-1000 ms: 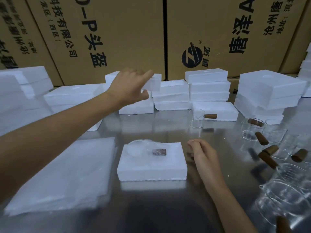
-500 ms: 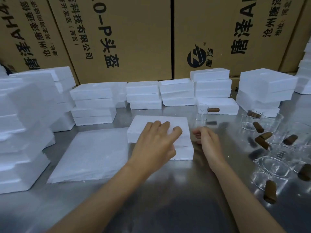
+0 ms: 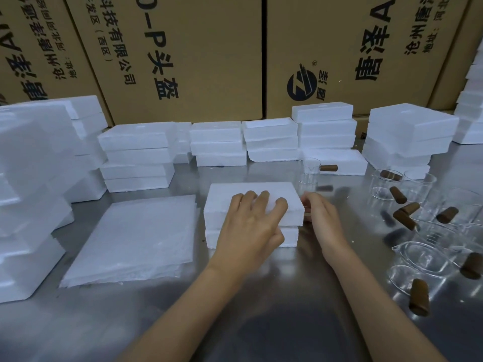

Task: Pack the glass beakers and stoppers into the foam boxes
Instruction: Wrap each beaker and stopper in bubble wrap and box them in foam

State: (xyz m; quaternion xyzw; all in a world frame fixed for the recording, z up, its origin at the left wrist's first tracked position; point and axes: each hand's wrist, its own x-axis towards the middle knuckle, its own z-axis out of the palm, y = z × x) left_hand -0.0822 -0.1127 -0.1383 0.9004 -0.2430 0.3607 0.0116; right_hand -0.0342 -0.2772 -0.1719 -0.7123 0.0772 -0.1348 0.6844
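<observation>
Backing the scene, cardboard cartons (image 3: 183, 56) form a wall; the steel desk (image 3: 261, 309) carries foam box stacks (image 3: 136, 158) along the rear and left. A flat foam sheet pile (image 3: 136, 239) lies left of centre. Centre: foam lid (image 3: 251, 202) sits on the foam base (image 3: 290, 237), slightly skewed, long axis left-right. Left hand (image 3: 251, 226) rests on top of the lid, fingers spread and pressing down. Right hand (image 3: 321, 218) touches the lid's right end, fingers loosely curled; can't tell if it's gripping. Glass beakers (image 3: 418, 254) and brown stoppers (image 3: 406, 220) are scattered loose to the right, nearer the right hand. Likely next: seat the lid square, then the right hand reaches right for a beaker.
</observation>
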